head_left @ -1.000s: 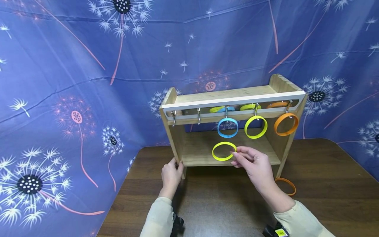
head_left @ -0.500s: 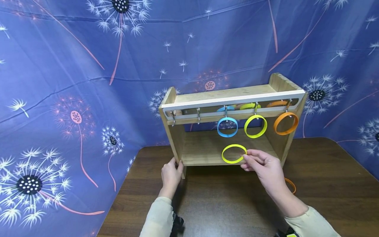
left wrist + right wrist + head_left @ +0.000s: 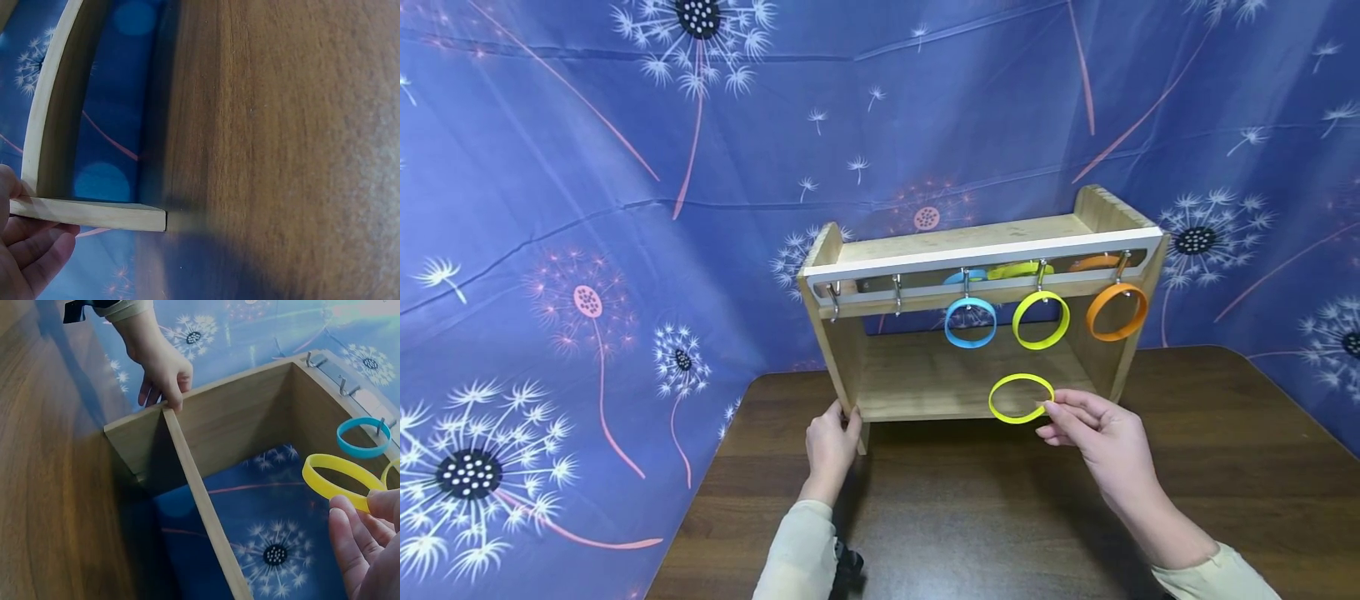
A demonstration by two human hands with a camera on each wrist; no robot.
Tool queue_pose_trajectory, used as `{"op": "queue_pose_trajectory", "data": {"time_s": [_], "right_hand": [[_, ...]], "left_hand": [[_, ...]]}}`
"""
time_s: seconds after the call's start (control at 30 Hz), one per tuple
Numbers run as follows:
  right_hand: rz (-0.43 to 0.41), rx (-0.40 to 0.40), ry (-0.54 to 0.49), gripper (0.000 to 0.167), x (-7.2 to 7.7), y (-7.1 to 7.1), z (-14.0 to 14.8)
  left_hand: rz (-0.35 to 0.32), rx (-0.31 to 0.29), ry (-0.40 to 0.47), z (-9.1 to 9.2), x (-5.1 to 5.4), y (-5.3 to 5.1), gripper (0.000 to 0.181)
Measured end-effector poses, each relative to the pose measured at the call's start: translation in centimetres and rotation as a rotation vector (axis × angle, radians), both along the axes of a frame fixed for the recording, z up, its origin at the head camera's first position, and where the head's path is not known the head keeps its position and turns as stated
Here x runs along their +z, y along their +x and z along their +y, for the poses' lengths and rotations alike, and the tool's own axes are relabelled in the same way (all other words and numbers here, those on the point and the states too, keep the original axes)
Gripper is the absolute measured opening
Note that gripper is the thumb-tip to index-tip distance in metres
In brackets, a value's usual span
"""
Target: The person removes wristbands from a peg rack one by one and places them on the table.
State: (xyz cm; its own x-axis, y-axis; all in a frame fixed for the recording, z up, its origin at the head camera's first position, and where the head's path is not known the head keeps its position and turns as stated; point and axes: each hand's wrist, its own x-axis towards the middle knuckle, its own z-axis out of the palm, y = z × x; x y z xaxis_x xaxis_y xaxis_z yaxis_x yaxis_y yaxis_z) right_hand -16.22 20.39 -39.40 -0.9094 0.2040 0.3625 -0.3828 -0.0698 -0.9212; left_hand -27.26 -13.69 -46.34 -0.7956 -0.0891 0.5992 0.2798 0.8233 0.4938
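Plainly in the head view, the right hand (image 3: 1105, 442) pinches a thin, bright yellow plastic-looking ring (image 3: 1015, 421) by its right edge, between thumb and fingers. That ring is held before the lower board of a pale wooden shelf unit (image 3: 925, 386), below the hanging rings and apart from them. Meanwhile, the left hand (image 3: 830, 442) grips the shelf unit's left side panel (image 3: 846, 358) low down, level with the lower board. Along the top front runs a light grey rail (image 3: 985, 247) with metal hooks (image 3: 897, 294); from the three toward the right hang a light blue ring (image 3: 970, 344), a yellow-green ring (image 3: 1040, 346) and an orange ring (image 3: 1111, 337). The unit stands on a dark brown wooden table (image 3: 970, 517), before a blue dandelion-print cloth (image 3: 737, 150). In the left wrist view, the fingers (image 3: 47, 262) lie on one side of the panel, the thumb on the other. In the right wrist view, the pinched ring tilts near the light blue one, and the left hand reaches over the panel's edge beside the lower board.
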Motion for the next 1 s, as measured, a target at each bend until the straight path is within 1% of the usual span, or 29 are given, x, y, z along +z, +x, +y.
{"op": "queue_pose_trajectory", "data": {"time_s": [0.27,0.53,0.77,1.0], "right_hand": [[-0.006,0.004,-0.023,0.014,-1.0,0.5,1.6],[-0.019,-0.017,-0.021,0.013,-1.6,1.1,2.8],[-0.048,-0.023,-0.039,0.015,-2.4,2.0,4.3],[-0.078,-0.036,-0.053,0.015,-3.4,3.0,6.0]], "left_hand": [[0.018,0.009,-0.006,0.0,-0.1,0.0,0.015],[0.011,0.007,-0.004,0.1,0.1,0.1,0.015],[-0.005,0.008,0.005,0.0,0.0,0.2,0.016],[0.017,0.001,-0.002,-0.1,-0.1,0.0,0.016]]}}
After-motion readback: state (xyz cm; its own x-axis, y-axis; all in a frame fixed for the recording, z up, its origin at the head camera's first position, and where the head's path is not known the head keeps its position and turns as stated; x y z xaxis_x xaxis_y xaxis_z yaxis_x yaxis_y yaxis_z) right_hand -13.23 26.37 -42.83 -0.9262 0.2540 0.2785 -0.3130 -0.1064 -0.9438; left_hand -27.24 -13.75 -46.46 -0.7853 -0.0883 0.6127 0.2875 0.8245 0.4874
